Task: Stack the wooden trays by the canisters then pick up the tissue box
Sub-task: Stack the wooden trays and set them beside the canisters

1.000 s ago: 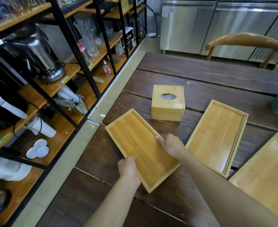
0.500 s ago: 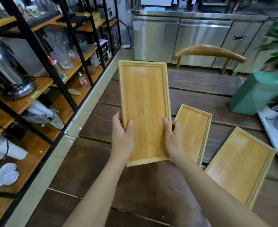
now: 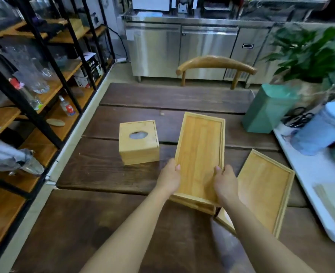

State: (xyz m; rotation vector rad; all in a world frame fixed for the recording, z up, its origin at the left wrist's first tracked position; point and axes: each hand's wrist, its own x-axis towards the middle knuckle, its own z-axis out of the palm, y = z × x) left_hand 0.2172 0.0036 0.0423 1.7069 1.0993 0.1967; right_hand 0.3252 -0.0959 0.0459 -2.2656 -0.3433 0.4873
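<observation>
dark plank table, a wooden chair behind it, steel cabinets beyond, black-framed wooden shelving alongside.

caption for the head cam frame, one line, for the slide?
Both hands, left hand and right hand, lower a wooden tray onto another beside the tissue box.

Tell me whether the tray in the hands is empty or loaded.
Empty. The held tray shows only bare wood inside its rim, gripped at its near end by the left hand and right hand.
</observation>
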